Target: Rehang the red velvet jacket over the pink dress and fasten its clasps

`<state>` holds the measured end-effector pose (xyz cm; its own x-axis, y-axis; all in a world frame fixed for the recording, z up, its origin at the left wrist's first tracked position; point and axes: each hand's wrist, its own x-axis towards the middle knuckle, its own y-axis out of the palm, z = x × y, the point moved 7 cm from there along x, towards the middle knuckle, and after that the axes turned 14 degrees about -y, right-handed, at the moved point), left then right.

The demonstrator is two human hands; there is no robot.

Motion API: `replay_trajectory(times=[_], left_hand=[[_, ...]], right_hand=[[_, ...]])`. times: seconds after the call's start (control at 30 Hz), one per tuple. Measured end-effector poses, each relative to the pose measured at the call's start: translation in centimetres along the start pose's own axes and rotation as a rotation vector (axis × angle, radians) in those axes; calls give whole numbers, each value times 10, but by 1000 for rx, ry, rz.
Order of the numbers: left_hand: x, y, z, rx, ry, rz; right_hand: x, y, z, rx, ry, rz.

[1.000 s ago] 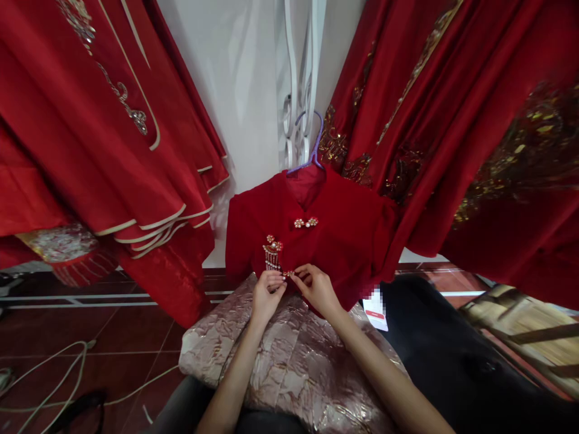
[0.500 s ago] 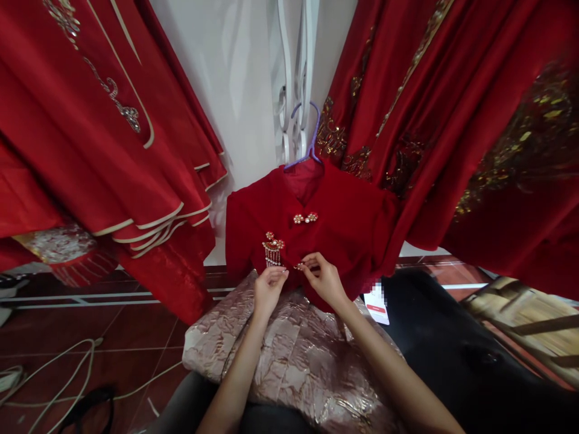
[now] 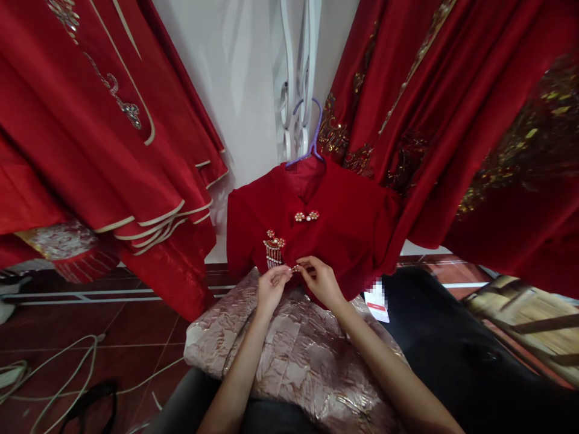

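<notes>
Left hand and right hand: fingertips pinching small pearl-and-gold clasp on red velvet hanger-hung jacket.

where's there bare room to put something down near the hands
Bare red floor tiles lie between the hanging red robes and the white cable. It is crowded where left hand and right hand pinch the pearl clasp on the red jacket.

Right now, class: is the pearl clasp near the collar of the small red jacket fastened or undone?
Fastened. The upper pearl clasp joins both halves across the closed front of the red jacket; both hands work lower down.
</notes>
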<state>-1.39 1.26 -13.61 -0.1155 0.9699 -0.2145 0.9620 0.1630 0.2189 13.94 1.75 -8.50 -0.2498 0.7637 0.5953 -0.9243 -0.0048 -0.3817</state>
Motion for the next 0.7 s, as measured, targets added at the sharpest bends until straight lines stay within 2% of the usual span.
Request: replay_trajectory(times=[0.27,0.43,0.7], left_hand=[[0,-4,0,44,31,-65],[-1,0,0,70,51,-40],[-3,-2,-5,170,93,-34]], right_hand=[[2,2,2,89,23,18],[-3,7,3,67,-21,-34],[-7,9,4,-15,-38,-26]])
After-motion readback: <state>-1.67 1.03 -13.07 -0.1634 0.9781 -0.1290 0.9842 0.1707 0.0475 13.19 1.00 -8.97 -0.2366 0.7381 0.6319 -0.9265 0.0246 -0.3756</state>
